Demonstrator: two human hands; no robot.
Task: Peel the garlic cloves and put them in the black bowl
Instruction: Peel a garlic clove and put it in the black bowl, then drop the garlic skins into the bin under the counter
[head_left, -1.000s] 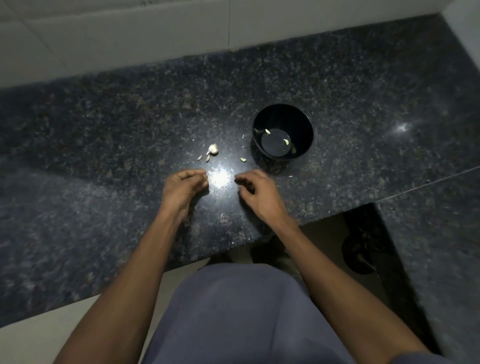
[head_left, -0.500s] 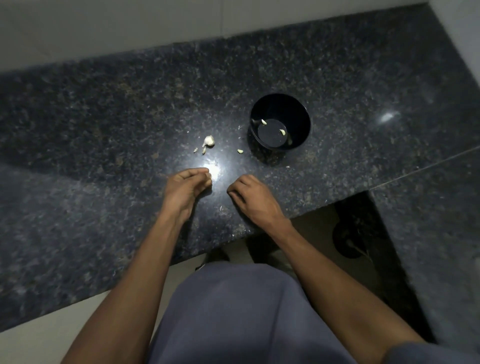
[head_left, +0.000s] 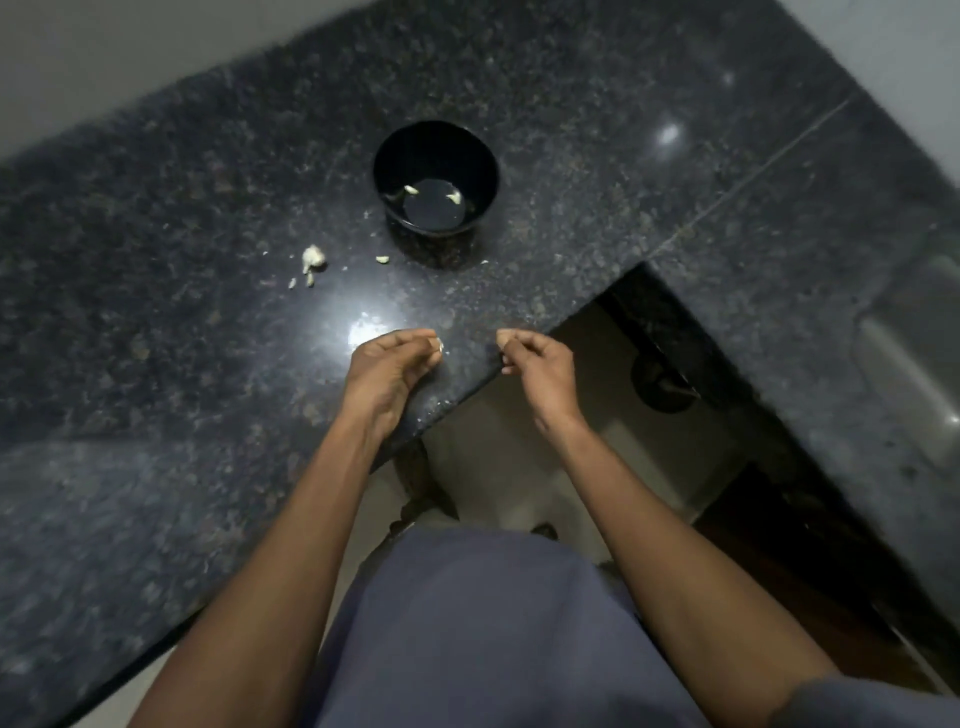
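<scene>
Spanning most of the view, the dark speckled granite counter (head_left: 156, 415) runs off the frame on the left and right, and its far edge is blurred by motion. A cutout in its near edge opens onto a dim space whose contents are too dark to identify. The person's grey clothing (head_left: 483, 623) fills the bottom centre, cut off by the lower edge.

The black bowl (head_left: 435, 176) stands upright on the counter, well beyond the hands. A few pale peeled cloves (head_left: 410, 189) lie at its bottom; their exact count is hard to make out.

The left hand (head_left: 387, 364) hovers over the counter's near edge with curled fingers pinching a small pale piece (head_left: 439, 344), likely a garlic clove, mostly hidden by the fingertips. The right hand (head_left: 540, 364) is apart from the left, fingers curled with thumb and forefinger tips together; whether it holds any skin cannot be told.

A partial garlic bulb (head_left: 313, 257) lies left of the bowl, with small loose bits (head_left: 309, 280) just beside it and one stray clove (head_left: 382, 258) near the bowl's base.
</scene>
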